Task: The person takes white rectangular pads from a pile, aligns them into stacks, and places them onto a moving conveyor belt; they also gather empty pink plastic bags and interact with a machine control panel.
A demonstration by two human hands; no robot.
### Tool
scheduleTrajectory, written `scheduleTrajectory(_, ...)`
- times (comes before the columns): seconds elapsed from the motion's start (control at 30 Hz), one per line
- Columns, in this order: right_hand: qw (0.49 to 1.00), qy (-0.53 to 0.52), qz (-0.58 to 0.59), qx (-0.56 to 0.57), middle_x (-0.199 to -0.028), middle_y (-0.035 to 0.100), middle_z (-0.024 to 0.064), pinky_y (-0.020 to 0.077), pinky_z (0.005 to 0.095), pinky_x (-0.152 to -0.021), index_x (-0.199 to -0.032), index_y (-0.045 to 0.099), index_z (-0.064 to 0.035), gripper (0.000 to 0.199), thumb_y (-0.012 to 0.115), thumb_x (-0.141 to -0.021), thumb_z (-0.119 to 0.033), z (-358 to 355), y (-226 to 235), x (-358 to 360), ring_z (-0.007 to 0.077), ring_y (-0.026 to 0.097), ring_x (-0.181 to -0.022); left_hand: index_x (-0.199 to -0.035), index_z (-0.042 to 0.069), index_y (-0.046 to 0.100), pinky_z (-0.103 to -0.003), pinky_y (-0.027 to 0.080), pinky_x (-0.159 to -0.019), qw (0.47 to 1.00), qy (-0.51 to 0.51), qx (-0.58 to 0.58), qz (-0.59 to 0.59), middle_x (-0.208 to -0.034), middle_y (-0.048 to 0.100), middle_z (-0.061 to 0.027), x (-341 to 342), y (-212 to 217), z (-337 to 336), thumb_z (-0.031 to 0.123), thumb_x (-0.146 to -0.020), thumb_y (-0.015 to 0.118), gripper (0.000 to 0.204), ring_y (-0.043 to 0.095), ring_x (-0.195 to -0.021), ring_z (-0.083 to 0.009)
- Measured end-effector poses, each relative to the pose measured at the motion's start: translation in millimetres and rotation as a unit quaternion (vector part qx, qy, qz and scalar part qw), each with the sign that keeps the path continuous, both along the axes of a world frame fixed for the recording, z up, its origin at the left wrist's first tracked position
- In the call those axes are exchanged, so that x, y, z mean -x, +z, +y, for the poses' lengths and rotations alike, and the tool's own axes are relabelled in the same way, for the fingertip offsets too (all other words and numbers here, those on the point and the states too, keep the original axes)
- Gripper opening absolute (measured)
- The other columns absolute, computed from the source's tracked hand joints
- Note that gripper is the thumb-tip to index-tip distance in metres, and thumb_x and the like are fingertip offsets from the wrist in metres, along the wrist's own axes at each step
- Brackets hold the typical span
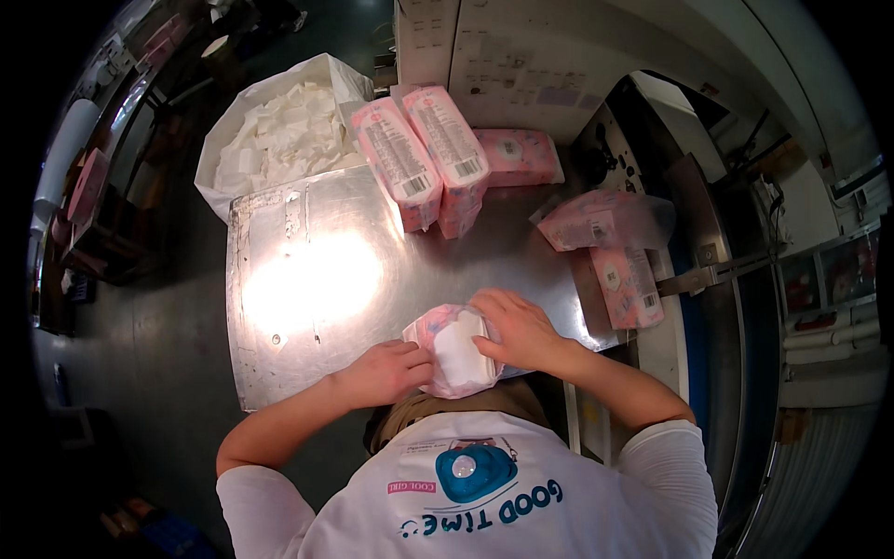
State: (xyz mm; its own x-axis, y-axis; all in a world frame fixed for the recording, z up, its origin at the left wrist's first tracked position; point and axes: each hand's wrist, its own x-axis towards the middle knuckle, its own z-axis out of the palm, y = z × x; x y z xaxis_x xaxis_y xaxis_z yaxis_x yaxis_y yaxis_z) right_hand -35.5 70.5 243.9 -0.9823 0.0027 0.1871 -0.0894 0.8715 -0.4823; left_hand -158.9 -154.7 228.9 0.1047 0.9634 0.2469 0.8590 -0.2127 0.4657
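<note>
At the table's near edge, against my body, a pink plastic pack of white tissues (461, 356) stands with one end open, so the white stack shows inside the film. My left hand (386, 373) has its fingers curled on the left edge of the film. Across the far right side of the pack lies my right hand (517, 333), its fingers wrapped over the film and its thumb at the white stack. The undersides of both hands' fingers are partly hidden.
Pink tissue packs (396, 158) stand at the back of the metal table (279, 354). A white bag of loose white tissues (289, 140) is at the back left. To the right, more packs (626, 289) lie beside a machine with a metal arm (694, 279).
</note>
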Motion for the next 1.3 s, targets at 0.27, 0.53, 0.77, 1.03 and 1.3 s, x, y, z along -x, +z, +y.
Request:
scheduleTrajectory(0.27,0.996,0.032,-0.066,0.051,-0.082,0.058,0.0145,0.0446,0.0439,-0.073,-0.078,0.055,-0.0049,0.015,0.051,-0.079,-0.019,7.4,-41.6,44.1,0.0353,0.055,-0.082,-0.081,0.007,0.055,-0.033,0.047,-0.067,0.998,0.043,0.046,-0.024,-0.078,0.054,-0.0073,-11.6,2.6,-3.0,0.013,-0.073,0.062,0.013,0.056,-0.075,-0.0239)
scheduleTrajectory(0.53,0.965,-0.061,-0.174,0.186,-0.087,0.059,0.0139,0.046,0.0396,-0.068,-0.086,0.057,-0.0041,0.02,0.053,-0.084,-0.024,27.8,-71.6,28.1,0.0316,0.057,-0.077,-0.082,0.006,0.058,-0.034,0.047,-0.071,0.996,0.053,0.048,-0.061,-0.084,0.054,-0.0093,-26.9,-3.4,-31.9,0.014,-0.076,0.065,0.013,0.054,-0.079,-0.0267)
scheduleTrajectory(0.77,0.91,-0.191,-0.144,0.338,-0.108,0.053,0.0111,0.049,0.0302,-0.066,-0.116,0.046,-0.0011,0.041,0.059,-0.085,-0.023,-2.0,-42.3,-27.0,0.0195,0.056,-0.088,-0.084,0.005,0.058,-0.034,0.047,-0.071,0.987,0.125,-0.01,-0.096,-0.086,0.055,-0.0105,-21.9,-7.2,-14.2,0.009,-0.073,0.067,0.015,0.055,-0.081,-0.0276)
scheduleTrajectory(1.03,0.759,-0.287,-0.218,0.543,-0.112,0.053,0.0129,0.0513,0.0327,-0.072,-0.123,0.041,-0.0004,0.051,0.061,-0.083,-0.025,-17.2,-50.8,-71.5,0.0201,0.054,-0.098,-0.081,0.005,0.06,-0.034,0.048,-0.069,0.986,0.076,-0.022,-0.15,-0.084,0.056,-0.0098,-37.3,-10.4,33.3,0.009,-0.072,0.068,0.013,0.056,-0.078,-0.0269)
scheduleTrajectory(1.3,0.996,-0.074,-0.019,0.045,-0.113,0.053,0.0122,0.0364,0.04,-0.092,-0.117,0.049,-0.0056,0.046,0.062,-0.075,-0.019,15.5,-36.5,4.6,0.0317,0.045,-0.11,-0.079,0.005,0.06,-0.034,0.047,-0.071,0.992,0.026,0.002,-0.121,-0.082,0.056,-0.0103,-32.4,-2.7,45.9,0.012,-0.074,0.067,0.012,0.055,-0.077,-0.027)
